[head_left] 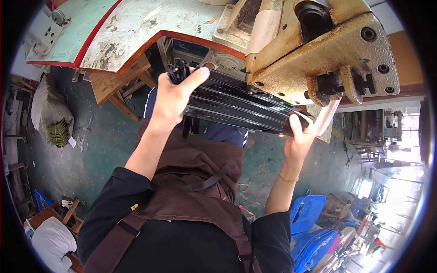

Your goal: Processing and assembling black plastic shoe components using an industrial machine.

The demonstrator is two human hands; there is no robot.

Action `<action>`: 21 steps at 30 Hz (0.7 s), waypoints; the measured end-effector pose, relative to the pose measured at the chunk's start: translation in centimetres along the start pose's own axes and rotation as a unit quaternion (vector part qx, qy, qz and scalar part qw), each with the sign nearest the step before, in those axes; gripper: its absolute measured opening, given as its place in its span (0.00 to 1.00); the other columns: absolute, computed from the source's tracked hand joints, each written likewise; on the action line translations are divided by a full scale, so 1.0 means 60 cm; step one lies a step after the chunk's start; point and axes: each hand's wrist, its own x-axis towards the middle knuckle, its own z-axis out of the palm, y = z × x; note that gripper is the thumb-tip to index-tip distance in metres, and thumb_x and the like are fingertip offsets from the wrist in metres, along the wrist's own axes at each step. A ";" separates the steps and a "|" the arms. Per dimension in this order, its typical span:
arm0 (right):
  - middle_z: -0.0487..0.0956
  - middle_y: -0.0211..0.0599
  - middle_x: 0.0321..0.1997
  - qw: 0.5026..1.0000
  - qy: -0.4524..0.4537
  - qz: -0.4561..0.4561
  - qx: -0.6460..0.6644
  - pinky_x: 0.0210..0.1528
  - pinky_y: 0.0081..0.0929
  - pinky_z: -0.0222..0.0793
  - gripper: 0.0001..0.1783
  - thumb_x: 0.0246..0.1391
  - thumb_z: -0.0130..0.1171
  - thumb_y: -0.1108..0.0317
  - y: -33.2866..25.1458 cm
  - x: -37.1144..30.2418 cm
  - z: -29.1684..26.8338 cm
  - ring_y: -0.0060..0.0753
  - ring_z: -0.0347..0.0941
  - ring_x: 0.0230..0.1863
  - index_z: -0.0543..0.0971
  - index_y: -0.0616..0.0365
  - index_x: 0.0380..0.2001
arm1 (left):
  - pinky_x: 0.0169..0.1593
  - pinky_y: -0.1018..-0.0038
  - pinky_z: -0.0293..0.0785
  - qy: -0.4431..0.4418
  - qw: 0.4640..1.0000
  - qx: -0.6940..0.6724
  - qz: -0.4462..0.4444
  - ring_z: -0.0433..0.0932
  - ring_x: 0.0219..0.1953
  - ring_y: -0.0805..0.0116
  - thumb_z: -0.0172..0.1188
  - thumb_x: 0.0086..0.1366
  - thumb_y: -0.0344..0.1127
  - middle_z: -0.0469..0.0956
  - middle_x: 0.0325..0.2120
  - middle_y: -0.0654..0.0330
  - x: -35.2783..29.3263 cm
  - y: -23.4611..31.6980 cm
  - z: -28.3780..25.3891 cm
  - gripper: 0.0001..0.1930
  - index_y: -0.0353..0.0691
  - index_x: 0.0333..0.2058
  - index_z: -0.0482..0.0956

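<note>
Between my two hands stretches a bundle of glossy black belt straps (236, 103), several side by side, with rows of small holes along them. My left hand (175, 93) is closed round their left end, thumb on top, where thin black ends stick up in a cluster. At the other end, my right hand (301, 129) grips the straps with its thumb on top; part of its fingers is hidden. Just above the right part of the bundle juts a worn cream-coloured machine head (318, 59), which covers some of the straps' far side.
A worn pale worktable (150, 32) with a red edge lies ahead. Below its left part stands a wooden stool (120, 82). On the left floor sits a sack (52, 102) beside a green coiled bundle (59, 133). Blue chairs (307, 214) stand behind on the right.
</note>
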 end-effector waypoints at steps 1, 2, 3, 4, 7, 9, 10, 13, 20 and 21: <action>0.76 0.43 0.29 1.000 -0.007 0.007 0.001 0.13 0.13 0.66 0.15 0.49 0.55 0.78 0.003 -0.002 0.009 0.23 0.69 0.18 0.71 0.70 0.42 | 0.24 0.85 0.64 0.015 1.000 -0.005 -0.004 0.69 0.19 0.81 0.62 0.55 0.30 0.76 0.20 0.64 0.002 0.004 -0.007 0.06 0.34 0.26 0.78; 0.76 0.42 0.29 1.000 -0.013 0.013 0.002 0.12 0.13 0.65 0.14 0.50 0.54 0.78 0.005 -0.003 0.016 0.23 0.69 0.18 0.71 0.70 0.41 | 0.24 0.85 0.64 0.029 0.999 -0.011 -0.009 0.69 0.19 0.81 0.62 0.55 0.30 0.76 0.20 0.64 0.004 0.007 -0.014 0.05 0.34 0.26 0.78; 0.76 0.41 0.29 1.000 -0.019 0.020 0.004 0.12 0.13 0.64 0.13 0.50 0.54 0.78 0.008 -0.005 0.024 0.23 0.69 0.18 0.72 0.71 0.41 | 0.24 0.85 0.64 0.043 0.999 -0.016 -0.014 0.70 0.19 0.80 0.62 0.55 0.30 0.76 0.20 0.63 0.007 0.010 -0.021 0.05 0.34 0.26 0.78; 0.76 0.40 0.29 0.999 -0.025 0.027 0.005 0.11 0.13 0.63 0.13 0.51 0.53 0.78 0.010 -0.007 0.030 0.23 0.69 0.18 0.72 0.71 0.41 | 0.23 0.85 0.65 0.057 0.998 -0.021 -0.018 0.70 0.19 0.80 0.62 0.55 0.30 0.76 0.20 0.63 0.010 0.012 -0.028 0.05 0.34 0.25 0.78; 0.76 0.40 0.28 0.993 -0.064 0.090 0.047 0.13 0.13 0.66 0.12 0.50 0.56 0.76 0.008 -0.010 0.051 0.22 0.69 0.19 0.74 0.70 0.39 | 0.24 0.85 0.65 0.055 0.998 -0.024 -0.023 0.71 0.20 0.79 0.62 0.55 0.30 0.76 0.21 0.63 0.023 0.016 -0.066 0.04 0.36 0.26 0.77; 0.77 0.40 0.28 0.979 -0.100 0.153 0.089 0.16 0.13 0.68 0.12 0.49 0.59 0.75 0.006 -0.013 0.065 0.22 0.69 0.19 0.76 0.69 0.37 | 0.25 0.85 0.65 0.050 0.998 -0.026 -0.029 0.71 0.21 0.78 0.61 0.54 0.30 0.76 0.22 0.62 0.034 0.016 -0.088 0.04 0.38 0.27 0.76; 0.77 0.40 0.28 0.979 -0.102 0.154 0.089 0.16 0.13 0.68 0.12 0.49 0.59 0.75 0.002 -0.014 0.075 0.22 0.69 0.19 0.76 0.69 0.37 | 0.25 0.85 0.65 0.053 0.998 -0.026 -0.028 0.71 0.21 0.78 0.61 0.54 0.30 0.76 0.22 0.62 0.036 0.019 -0.099 0.04 0.38 0.27 0.76; 0.77 0.39 0.27 0.977 -0.089 0.178 0.080 0.16 0.13 0.68 0.12 0.47 0.61 0.74 -0.012 -0.019 0.109 0.22 0.69 0.20 0.77 0.69 0.35 | 0.25 0.85 0.65 0.076 0.997 -0.013 -0.020 0.71 0.21 0.78 0.61 0.55 0.31 0.76 0.22 0.63 0.043 0.024 -0.124 0.04 0.38 0.28 0.77; 0.78 0.38 0.25 0.980 -0.081 0.181 0.023 0.20 0.13 0.69 0.10 0.43 0.63 0.76 -0.025 -0.038 0.144 0.22 0.69 0.21 0.79 0.69 0.32 | 0.24 0.85 0.66 0.137 0.989 -0.048 0.000 0.72 0.19 0.77 0.59 0.55 0.30 0.77 0.22 0.61 0.038 0.038 -0.145 0.03 0.40 0.25 0.74; 0.78 0.38 0.25 0.984 -0.117 0.131 -0.020 0.21 0.14 0.68 0.10 0.42 0.63 0.77 -0.025 -0.042 0.139 0.22 0.69 0.21 0.79 0.68 0.32 | 0.25 0.84 0.67 0.139 0.988 -0.062 0.042 0.72 0.19 0.76 0.58 0.56 0.30 0.77 0.22 0.61 0.042 0.034 -0.161 0.04 0.40 0.24 0.73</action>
